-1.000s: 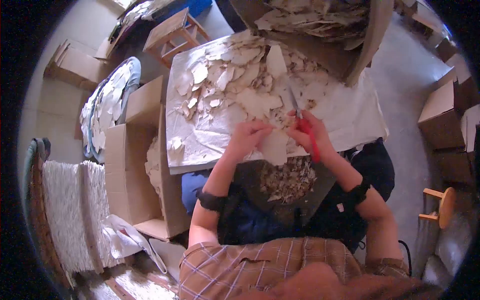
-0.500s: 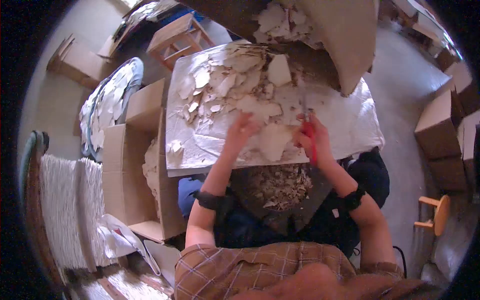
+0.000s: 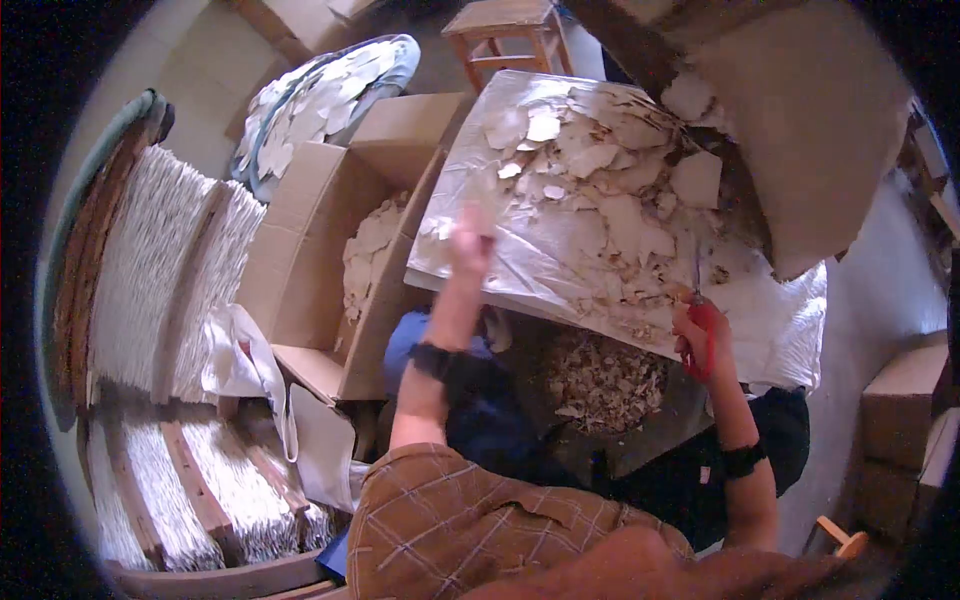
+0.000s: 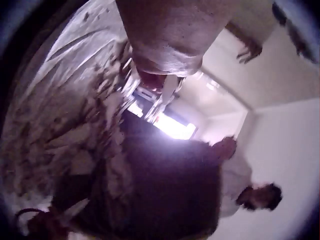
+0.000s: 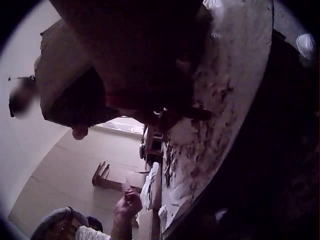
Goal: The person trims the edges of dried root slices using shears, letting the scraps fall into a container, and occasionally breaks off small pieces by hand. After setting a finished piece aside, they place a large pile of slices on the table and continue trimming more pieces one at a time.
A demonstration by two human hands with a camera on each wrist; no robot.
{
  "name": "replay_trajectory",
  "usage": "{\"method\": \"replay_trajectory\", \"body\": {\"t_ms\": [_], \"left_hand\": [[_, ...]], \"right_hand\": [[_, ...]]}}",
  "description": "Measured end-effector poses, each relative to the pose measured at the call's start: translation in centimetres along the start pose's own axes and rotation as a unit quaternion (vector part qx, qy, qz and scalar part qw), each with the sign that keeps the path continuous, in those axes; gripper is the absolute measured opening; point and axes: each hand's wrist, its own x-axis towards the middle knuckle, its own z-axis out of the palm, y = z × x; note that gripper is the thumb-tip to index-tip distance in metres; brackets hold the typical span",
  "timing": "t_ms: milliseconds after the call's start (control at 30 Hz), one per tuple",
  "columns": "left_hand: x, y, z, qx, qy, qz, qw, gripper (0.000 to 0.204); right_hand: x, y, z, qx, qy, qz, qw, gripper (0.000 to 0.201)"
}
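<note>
My left hand (image 3: pixel 470 243), blurred, is raised over the table's left edge, near an open cardboard box (image 3: pixel 290 240). It pinches a thin pale flat piece (image 4: pixel 170 86), which shows past the fingers in the left wrist view. Red-handled scissors (image 3: pixel 704 338) are in my right hand (image 3: pixel 716 345), over the front right of the table, blades pointing away from me. Many cream-white flat flakes (image 3: pixel 590 160) lie heaped on the white-covered table (image 3: pixel 460 250). In the right wrist view the right hand is mostly dark.
Another person (image 4: pixel 235 185) holds a large cardboard box (image 3: pixel 800 130) tilted over the table's back right. A container of small scraps (image 3: pixel 605 385) is below the front edge. Racks of stacked pale sheets (image 3: pixel 150 270) line the left; a wooden stool (image 3: pixel 505 35) stands behind.
My left hand has picked up the pale piece from the table front and moved left toward the box. The right hand keeps the scissors. The head view has turned left; the tilted box has shifted.
</note>
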Motion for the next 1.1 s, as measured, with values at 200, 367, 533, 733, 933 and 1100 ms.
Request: {"method": "replay_trajectory", "body": {"t_ms": [200, 367, 533, 733, 933, 1100], "left_hand": [[4.2, 4.2, -6.9, -0.188, 0.077, -0.037, 0.979, 0.017], [0.6, -1.7, 3.1, 0.159, -0.073, -0.029, 0.984, 0.018], [2.2, -10.1, 6.4, 0.492, -0.244, 0.236, 0.802, 0.023], [-0.8, -14.6, 9.3, 0.401, -0.197, 0.377, 0.811, 0.029], [-2.7, -15.6, 8.4, 0.453, -0.191, 0.171, 0.854, 0.031], [-1.3, -22.7, 5.9, 0.432, -0.231, 0.361, 0.794, 0.030]], "right_hand": [[1.3, 3.9, -1.9, -0.177, 0.001, -0.086, 0.981, 0.033], [0.4, 3.4, -1.5, -0.330, 0.036, -0.181, 0.926, 0.036], [-1.1, 2.0, -2.8, -0.461, 0.058, -0.166, 0.870, 0.033], [-0.5, 2.7, -4.4, -0.489, 0.070, -0.221, 0.841, 0.035], [0.5, 2.0, -3.5, -0.513, 0.084, -0.246, 0.818, 0.033], [1.2, 2.8, -3.2, -0.544, 0.082, -0.234, 0.802, 0.033]]}}
